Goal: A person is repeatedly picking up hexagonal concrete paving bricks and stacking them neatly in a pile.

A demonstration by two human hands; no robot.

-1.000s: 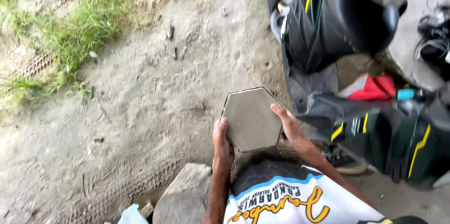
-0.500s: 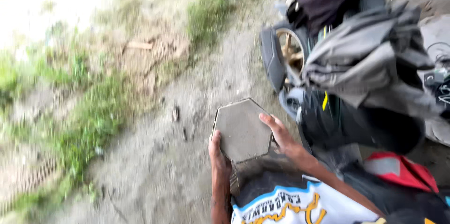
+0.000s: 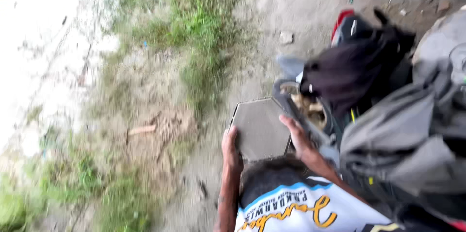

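Since the earlier frames the view has swung left and forward: the bare sandy patch has given way to more grass, and the parked motorbike now crowds the right side, while the hexagonal paving block point(image 3: 260, 128) stays gripped in front of the person's chest. It is a flat grey slab with six sides, held nearly level and clear of the ground, above the sandy path point(image 3: 213, 164) and just beside the motorbike point(image 3: 359, 62). The left hand point(image 3: 231, 148) clamps the block's near-left edge, thumb on top and fingers curled underneath out of sight. The right hand point(image 3: 297, 137) grips the near-right edge, its fingers lying close together across the top face. A dark cloth point(image 3: 349, 74) and a grey jacket point(image 3: 403, 130) are draped over the bike, very near the right hand. A strip of grass point(image 3: 204, 33) runs along the far side of the path, with a pale, overexposed surface at the left edge. Judging from this, the step in hand is carrying the block along the path. The next move seems to call for keeping both grips firm, holding the slab level, and steering its right corner past the bike and the hanging cloth.
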